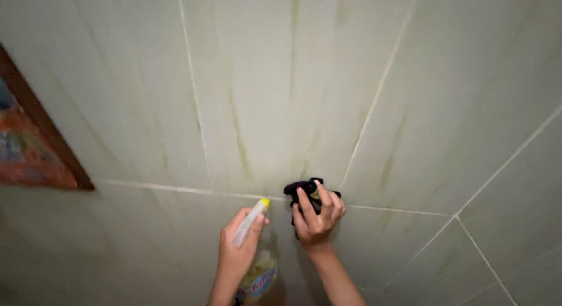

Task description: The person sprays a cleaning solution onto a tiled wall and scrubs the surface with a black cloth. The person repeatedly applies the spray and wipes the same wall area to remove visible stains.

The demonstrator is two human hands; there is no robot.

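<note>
Head view shows two hands low in the middle of the frame, up against a pale green tiled wall (281, 77). The wall has thin green streaks running down it, and the biggest ones sit in the middle of the frame, just above the hands. Those streaks look like they are not wiped off yet, so I think most of the cleaning is left to do. I cannot tell if any part of the wall is wet or already clean. The left hand (237, 250) is curled tight around a clear spray bottle (253, 256). The bottle has a yellow tip (265, 202) that points up toward the white line between two tiles. The bottom of the bottle, with its coloured label, hangs below the hand near the lower edge of the frame. The fingers wrap the neck, so this hand is closed on the bottle. The right hand (318, 215) is just beside it, a little to the right. It presses a small black cloth (307, 190) flat on the wall, right on the tile line. Its fingers are spread a bit over the cloth, and the cloth pokes out above the fingertips. The two hands are close but do not touch. At the left edge of the frame hangs a corner of a picture with a brown frame (35, 145), well apart from the hands.
</note>
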